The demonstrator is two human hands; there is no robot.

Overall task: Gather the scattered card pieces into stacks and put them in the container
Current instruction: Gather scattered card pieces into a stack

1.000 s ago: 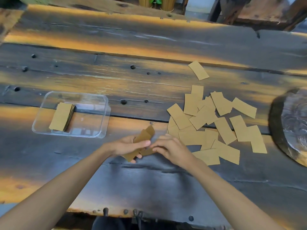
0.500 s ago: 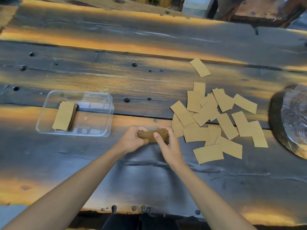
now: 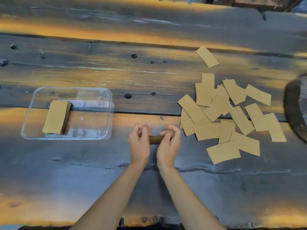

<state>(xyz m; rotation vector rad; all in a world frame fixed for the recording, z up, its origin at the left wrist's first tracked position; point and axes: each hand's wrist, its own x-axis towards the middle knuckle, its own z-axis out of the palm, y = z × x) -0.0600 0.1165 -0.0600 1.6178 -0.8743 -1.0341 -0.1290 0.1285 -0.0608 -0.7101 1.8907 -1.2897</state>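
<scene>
Warm orange light streaks the dark table (image 3: 149, 180); the container (image 3: 106, 113) glints. The view is soft throughout, and lines bow toward the wide-angle edges.

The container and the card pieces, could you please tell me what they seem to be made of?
Container: probably clear glossy plastic, since the table shows through its walls and they catch reflections. Card pieces: likely matte tan cardboard or thick paper, flat and glare-free; the held stack's edges look layered.

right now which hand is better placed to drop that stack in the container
Left. The left hand grips the stack on the side nearer the container, which sits to its left; the right hand would have to cross over.
</scene>
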